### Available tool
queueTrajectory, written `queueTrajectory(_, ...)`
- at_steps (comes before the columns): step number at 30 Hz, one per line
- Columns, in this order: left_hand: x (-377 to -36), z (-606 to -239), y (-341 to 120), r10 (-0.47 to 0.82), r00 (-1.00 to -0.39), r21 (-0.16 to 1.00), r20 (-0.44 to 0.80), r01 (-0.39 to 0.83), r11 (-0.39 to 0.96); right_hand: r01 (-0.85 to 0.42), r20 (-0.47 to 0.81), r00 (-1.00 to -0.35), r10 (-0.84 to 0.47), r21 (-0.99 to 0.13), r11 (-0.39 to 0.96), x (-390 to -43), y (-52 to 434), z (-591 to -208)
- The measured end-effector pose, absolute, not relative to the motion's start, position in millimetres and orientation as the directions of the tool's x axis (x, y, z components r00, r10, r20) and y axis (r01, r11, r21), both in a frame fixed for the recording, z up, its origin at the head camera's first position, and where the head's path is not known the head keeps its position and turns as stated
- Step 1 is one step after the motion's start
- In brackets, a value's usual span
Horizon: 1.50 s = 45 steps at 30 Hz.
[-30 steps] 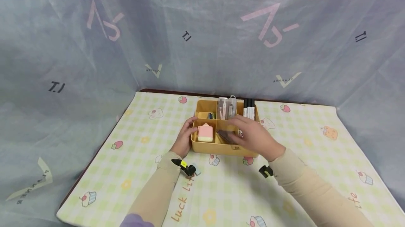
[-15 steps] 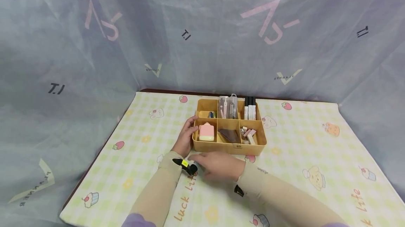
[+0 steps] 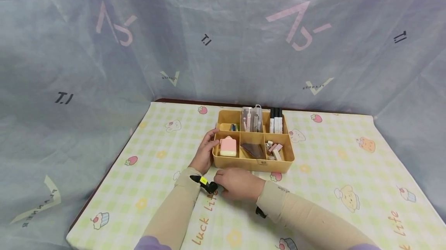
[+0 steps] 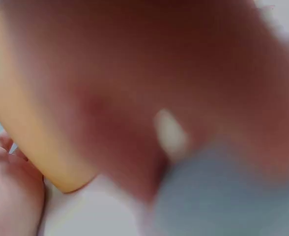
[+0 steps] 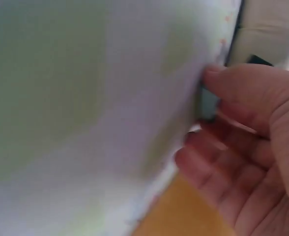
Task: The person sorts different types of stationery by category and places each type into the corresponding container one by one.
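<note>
A yellow compartment box [image 3: 256, 165] stands on the checked cloth in the head view. My left hand [image 3: 204, 152] holds its left wall, thumb up by the rim; the left wrist view shows that wall [image 4: 31, 147] only as a blur. My right hand [image 3: 237, 183] lies on the cloth just in front of the box, beside my left wrist. In the right wrist view its thumb and fingers pinch a small blue-grey object [image 5: 208, 104]. The box holds a pink-and-yellow item [image 3: 228, 146], a brown piece [image 3: 253, 150], small erasers [image 3: 274, 150], black markers [image 3: 276, 120] and a clear pouch [image 3: 251, 118].
The table is covered by a pale green checked cloth [image 3: 331, 165] with cartoon prints. A grey-blue fabric backdrop [image 3: 223, 48] closes off the back and both sides. The table's left edge [image 3: 104, 180] drops off close to my left arm.
My right hand left the box, swung down and left to the cloth beside my left wrist, and closed on the small blue-grey object. The left hand and the box stayed put.
</note>
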State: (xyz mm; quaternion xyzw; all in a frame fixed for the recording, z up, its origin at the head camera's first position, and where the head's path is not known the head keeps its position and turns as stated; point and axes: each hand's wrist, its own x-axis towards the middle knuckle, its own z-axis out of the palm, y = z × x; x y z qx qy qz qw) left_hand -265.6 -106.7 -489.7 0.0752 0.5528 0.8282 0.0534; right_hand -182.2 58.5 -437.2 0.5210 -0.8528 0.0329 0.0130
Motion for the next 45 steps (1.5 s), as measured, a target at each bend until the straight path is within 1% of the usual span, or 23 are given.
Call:
queueTrajectory(3,-267.7,-489.9,-107.1,0.171,-0.983,0.923,0.06,-0.01,-0.384,-0.885,0.13,-0.462,-0.877,-0.007,0.465,-178.2,63.0,-418.4)
queueTrajectory(7,-272.8,-492.1,-107.4,0.163,-0.985,0.923,0.051,-0.015,-0.385,-0.857,0.341,-0.471,-0.814,0.041,0.513,-179.0,77.5,-374.9)
queueTrajectory(9,-274.5,-494.3,-108.6,0.148,-0.988,0.924,0.047,-0.013,-0.381,-0.83,0.428,-0.494,-0.757,0.028,0.557,-186.9,90.4,-351.6)
queueTrajectory(11,-275.6,-497.0,-110.2,0.137,-0.989,0.927,0.048,-0.007,-0.375,-0.792,0.482,-0.538,-0.691,-0.008,0.611,-200.1,108.6,-335.4)
queueTrajectory(14,-275.7,-499.3,-113.4,0.128,-0.99,0.931,0.051,0.001,-0.365,-0.699,0.457,-0.657,-0.599,-0.075,0.711,-223.4,141.4,-325.5)
queueTrajectory(16,-276.4,-499.3,-115.0,0.13,-0.99,0.932,0.062,0.011,-0.363,-0.628,0.402,-0.738,-0.542,-0.115,0.77,-238.6,161.8,-329.3)
queueTrajectory(18,-277.6,-498.7,-115.8,0.128,-0.989,0.931,0.071,0.019,-0.366,-0.563,0.332,-0.801,-0.498,-0.138,0.815,-250.5,178.4,-336.7)
queueTrajectory(20,-278.9,-498.0,-115.5,0.124,-0.989,0.929,0.076,0.025,-0.369,-0.523,0.278,-0.837,-0.472,-0.153,0.838,-259.7,191.0,-347.3)
queueTrajectory(23,-279.5,-496.9,-113.1,0.122,-0.99,0.925,0.075,0.024,-0.379,-0.489,0.206,-0.867,-0.454,-0.178,0.854,-267.8,205.3,-363.5)
queueTrajectory(27,-278.8,-495.2,-109.7,0.126,-0.99,0.924,0.062,0.009,-0.381,-0.477,0.159,-0.877,-0.453,-0.187,0.859,-272.1,216.2,-380.8)
queueTrajectory(30,-279.8,-494.9,-107.1,0.124,-0.99,0.924,0.06,0.008,-0.382,-0.503,0.194,-0.86,-0.472,-0.17,0.847,-272.2,219.5,-387.5)
queueTrajectory(34,-281.3,-495.2,-105.0,0.118,-0.991,0.923,0.063,0.013,-0.384,-0.538,0.253,-0.827,-0.503,-0.092,0.838,-270.0,219.5,-394.5)
queueTrajectory(37,-281.9,-495.3,-103.0,0.119,-0.991,0.927,0.06,0.011,-0.376,-0.535,0.273,-0.82,-0.503,-0.053,0.843,-267.8,219.6,-401.4)
queueTrajectory(42,-284.2,-494.9,-100.8,0.114,-0.992,0.936,0.052,0.009,-0.351,-0.53,0.288,-0.819,-0.496,-0.051,0.846,-268.6,221.3,-405.3)
queueTrajectory(45,-287.1,-491.8,-102.7,0.113,-0.993,0.96,0.023,-0.01,-0.281,-0.549,0.277,-0.812,-0.514,-0.062,0.833,-273.4,225.4,-398.6)
